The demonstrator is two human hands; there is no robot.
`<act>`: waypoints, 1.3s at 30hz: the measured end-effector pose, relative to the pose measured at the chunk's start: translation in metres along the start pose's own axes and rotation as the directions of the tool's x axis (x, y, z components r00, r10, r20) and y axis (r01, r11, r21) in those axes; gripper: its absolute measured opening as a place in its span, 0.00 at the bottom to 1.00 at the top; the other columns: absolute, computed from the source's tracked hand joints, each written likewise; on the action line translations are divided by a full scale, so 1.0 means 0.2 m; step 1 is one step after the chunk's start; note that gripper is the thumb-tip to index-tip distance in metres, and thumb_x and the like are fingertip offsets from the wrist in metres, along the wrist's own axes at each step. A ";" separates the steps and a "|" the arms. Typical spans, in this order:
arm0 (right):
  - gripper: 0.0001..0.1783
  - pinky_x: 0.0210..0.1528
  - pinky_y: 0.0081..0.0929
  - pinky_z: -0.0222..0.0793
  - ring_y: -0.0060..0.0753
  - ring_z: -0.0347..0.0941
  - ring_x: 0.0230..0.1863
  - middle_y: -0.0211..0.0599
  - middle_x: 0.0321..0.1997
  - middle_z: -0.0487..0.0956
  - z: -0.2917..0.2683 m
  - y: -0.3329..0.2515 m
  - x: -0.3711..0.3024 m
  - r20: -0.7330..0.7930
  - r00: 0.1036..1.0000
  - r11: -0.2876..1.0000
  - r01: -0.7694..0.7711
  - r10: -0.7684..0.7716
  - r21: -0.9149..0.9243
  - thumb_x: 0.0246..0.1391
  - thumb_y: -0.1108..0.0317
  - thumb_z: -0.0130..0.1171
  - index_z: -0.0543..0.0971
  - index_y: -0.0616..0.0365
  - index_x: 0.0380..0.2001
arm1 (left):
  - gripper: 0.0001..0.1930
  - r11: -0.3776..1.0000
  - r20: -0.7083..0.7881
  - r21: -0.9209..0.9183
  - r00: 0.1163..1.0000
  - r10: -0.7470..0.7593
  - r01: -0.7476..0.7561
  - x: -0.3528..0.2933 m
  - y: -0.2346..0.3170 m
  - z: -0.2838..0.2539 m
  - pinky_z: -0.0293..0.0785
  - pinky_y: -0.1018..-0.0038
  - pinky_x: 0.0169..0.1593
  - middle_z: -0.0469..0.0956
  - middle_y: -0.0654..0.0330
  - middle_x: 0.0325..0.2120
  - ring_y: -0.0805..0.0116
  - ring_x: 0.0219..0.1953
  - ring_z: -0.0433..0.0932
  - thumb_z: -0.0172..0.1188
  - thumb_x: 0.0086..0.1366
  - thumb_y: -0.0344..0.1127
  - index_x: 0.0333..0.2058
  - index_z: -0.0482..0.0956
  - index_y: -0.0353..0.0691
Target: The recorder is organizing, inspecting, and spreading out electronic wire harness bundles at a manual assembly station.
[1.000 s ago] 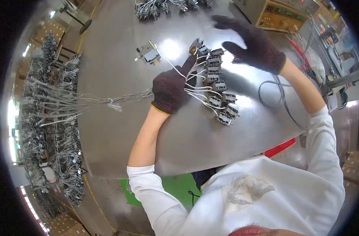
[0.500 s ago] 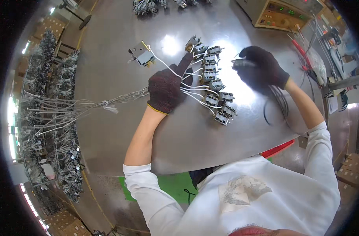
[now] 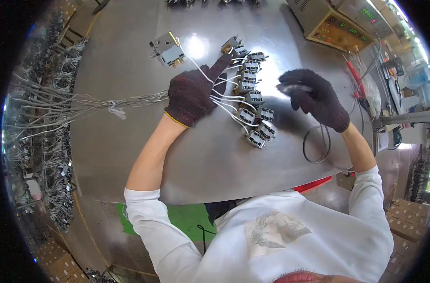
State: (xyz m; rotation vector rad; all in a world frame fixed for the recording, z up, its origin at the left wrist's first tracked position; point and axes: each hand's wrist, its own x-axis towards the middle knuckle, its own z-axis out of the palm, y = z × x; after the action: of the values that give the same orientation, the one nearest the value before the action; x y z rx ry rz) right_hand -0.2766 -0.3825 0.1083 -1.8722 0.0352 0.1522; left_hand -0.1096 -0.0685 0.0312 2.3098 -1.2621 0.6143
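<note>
Bright, with white glare on the metal tabletop (image 3: 210,167), curved edges, black corners

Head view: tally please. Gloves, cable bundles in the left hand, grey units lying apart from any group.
Dark gloves, one on the left hand, one on the right hand: 2
Cable bundle: 1
Lone grey unit: 1
Total: 4

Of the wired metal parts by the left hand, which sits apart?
The upper-left part, alone beyond the left hand; the others cluster to that hand's right.
</note>
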 end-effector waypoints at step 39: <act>0.18 0.50 0.35 0.87 0.48 0.90 0.47 0.43 0.52 0.91 0.17 -0.13 -0.09 0.021 0.937 0.804 0.310 -0.348 -0.507 0.57 0.70 0.79 0.91 0.54 0.51 | 0.32 0.998 -0.057 0.022 0.996 -0.063 0.064 -0.02 -0.01 0.04 0.80 0.53 0.32 0.85 0.55 0.30 0.51 0.29 0.85 0.64 0.70 0.45 0.73 0.76 0.64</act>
State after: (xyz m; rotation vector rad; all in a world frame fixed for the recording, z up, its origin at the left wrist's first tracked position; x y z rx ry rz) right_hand -0.2954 -0.3437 0.1248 -2.3755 -0.3106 -0.1697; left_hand -0.1094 -0.0699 0.0215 2.3256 -1.1571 0.6703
